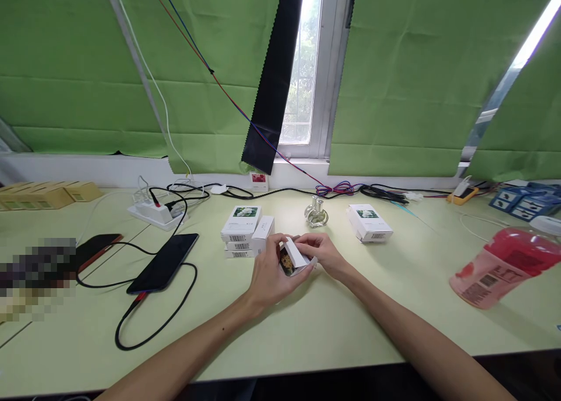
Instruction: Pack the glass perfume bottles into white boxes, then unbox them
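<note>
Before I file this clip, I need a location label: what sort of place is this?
Probably an office or small workshop, at a desk by a window: the power strip, coiled wires and stacked white boxes suggest it.

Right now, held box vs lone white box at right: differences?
The held box has a flap raised; the lone box looks closed. The left hand holds the held box, right hand touching it; the lone box lies untouched on the table. Both are white.

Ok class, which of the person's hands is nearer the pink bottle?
Right. The right hand is at the open white box, left of the pink bottle; the left hand holds that box from farther left.
</note>
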`<state>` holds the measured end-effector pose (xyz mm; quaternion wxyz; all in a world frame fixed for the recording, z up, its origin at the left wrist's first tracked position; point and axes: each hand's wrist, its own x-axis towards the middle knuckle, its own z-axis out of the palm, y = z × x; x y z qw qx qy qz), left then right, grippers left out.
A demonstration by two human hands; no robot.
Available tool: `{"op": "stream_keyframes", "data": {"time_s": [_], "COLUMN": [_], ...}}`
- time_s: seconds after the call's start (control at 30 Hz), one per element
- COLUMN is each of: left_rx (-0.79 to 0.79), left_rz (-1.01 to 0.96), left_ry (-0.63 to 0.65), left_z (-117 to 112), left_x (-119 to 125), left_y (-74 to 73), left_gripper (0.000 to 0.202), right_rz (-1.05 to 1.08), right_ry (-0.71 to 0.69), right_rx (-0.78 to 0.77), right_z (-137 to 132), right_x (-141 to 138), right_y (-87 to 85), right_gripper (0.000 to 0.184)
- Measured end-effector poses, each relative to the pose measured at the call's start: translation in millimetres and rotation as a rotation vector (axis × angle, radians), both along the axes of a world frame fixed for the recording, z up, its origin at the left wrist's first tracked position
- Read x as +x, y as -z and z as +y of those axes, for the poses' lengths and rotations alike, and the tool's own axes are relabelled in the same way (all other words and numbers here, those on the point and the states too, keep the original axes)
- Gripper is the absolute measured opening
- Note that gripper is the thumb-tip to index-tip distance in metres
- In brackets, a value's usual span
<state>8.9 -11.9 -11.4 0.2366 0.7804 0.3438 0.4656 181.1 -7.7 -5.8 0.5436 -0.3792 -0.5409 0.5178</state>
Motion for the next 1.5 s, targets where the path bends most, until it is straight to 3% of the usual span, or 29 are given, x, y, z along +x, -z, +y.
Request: {"op": "stream_keyframes", "data": {"time_s": [0.53, 0.93, 1.2, 1.5], "left_rx": [-0.013, -0.06, 0.001, -0.109], "left_rz": [-0.091, -0.166, -0.15, -0.216], "left_ry": [-0.005, 0.059, 0.132, 0.195], "left_z": [-2, -3, -2, -3], "left_x": [2, 3, 2, 1], "left_y": [-3.6, -5.1, -6.1, -8.3], "left_gripper": [0.065, 0.065, 0.062, 0.062], "right_rz": [0.038, 0.083, 0.189, 0.296], "right_ry": [0.264, 0.278, 0.247, 0.219], "right_rx": [0.025, 0.037, 0.044, 0.09], "right_z": [-3, 0, -3, -7], "right_x": [-4, -2, -2, -5], "right_y": [-5.1, -3.5, -7.8, -13.2], "right_gripper": [0.031, 0.034, 0.031, 0.021]}}
